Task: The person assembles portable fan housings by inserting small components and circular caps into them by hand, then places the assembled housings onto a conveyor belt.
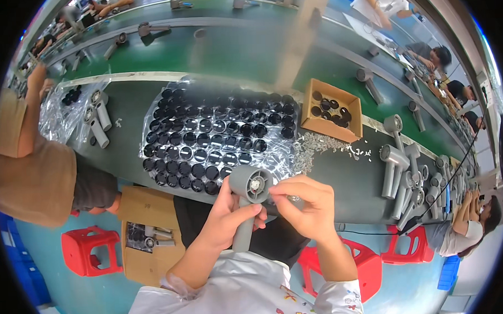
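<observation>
My left hand (pixel 227 216) is wrapped round a grey hair dryer body (pixel 241 182) at the neck, just below its round head. The handle points down toward my lap, and the open end of the head faces right, showing spokes and a pale hub inside. Close to that open end is my right hand (pixel 310 206), its thumb and forefinger pinched at the rim. Whatever lies between those fingertips is too small to make out. Behind the dryer, many round black caps (pixel 205 125) lie in rows on clear plastic on the bench.
An open cardboard box (pixel 332 126) holds more black caps. Small pale pieces (pixel 312 149) are scattered beside it. Grey dryer bodies (pixel 395 157) crowd the right of the bench. A co-worker (pixel 35 159) stands at left. Red stools (pixel 91 251) and a carton (pixel 148 207) are below.
</observation>
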Available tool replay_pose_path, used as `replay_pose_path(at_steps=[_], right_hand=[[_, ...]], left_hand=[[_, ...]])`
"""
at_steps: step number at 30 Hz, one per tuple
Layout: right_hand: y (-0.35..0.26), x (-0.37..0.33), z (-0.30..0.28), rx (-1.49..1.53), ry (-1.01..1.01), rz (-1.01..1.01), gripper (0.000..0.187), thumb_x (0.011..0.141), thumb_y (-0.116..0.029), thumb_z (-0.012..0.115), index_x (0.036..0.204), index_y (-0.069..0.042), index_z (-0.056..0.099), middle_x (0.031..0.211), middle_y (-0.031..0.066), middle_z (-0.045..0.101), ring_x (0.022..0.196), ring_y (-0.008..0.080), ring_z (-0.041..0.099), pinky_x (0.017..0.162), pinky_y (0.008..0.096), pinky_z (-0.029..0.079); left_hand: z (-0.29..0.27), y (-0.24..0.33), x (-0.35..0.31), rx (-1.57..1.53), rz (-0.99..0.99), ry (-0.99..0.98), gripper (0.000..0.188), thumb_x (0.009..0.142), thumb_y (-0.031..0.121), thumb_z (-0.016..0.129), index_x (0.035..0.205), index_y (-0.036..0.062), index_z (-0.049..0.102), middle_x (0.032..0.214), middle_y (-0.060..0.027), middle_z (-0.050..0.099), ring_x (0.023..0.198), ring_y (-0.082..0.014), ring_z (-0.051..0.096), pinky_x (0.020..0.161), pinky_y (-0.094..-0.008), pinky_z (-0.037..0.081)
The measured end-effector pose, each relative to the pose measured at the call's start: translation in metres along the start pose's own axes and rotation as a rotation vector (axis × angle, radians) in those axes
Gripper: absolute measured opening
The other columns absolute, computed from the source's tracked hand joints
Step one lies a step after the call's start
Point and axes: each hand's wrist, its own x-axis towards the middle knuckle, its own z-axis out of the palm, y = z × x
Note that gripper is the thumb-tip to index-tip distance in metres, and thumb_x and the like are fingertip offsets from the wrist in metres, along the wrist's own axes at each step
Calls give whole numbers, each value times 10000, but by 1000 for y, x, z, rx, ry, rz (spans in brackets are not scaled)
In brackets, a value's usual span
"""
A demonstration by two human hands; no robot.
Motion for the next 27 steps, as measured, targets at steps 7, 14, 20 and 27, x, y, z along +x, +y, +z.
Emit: replay_pose_path(at_steps=[7,14,20,27], right_hand=[[-5,-8,19,-3,15,-37,197,807,57,733,962,-52,786,901,90,748,800,214,733,716,312,576],[-19,-6,28,-86,1,-149,187,801,53,749,960,-43,767,882,99,737,782,234,722,712,323,578],[-26,-4,31,-143,-45,-104,195,812,34,772,989,-47,761,849,92,733,760,249,715,680,335,572],[-26,-5,35,-309,-148,-199,301,786,15,755,1082,-36,739,792,92,702,692,243,671,644,352,543]], left_hand=[[1,-2,-19,43,90,32,623,973,-26,643,1461,99,277,1183,-125,584,902,-179,689,715,-349,627],[-1,3,-27,88,115,21,637,971,-20,649,1469,78,264,1204,-127,569,943,-175,670,730,-346,622],[-2,4,-29,113,160,23,619,970,-28,636,1473,59,286,1186,-138,601,894,-197,699,739,-354,633],[-9,11,-29,215,141,18,634,989,-18,609,1506,35,247,1284,-134,547,1005,-181,657,766,-339,614]])
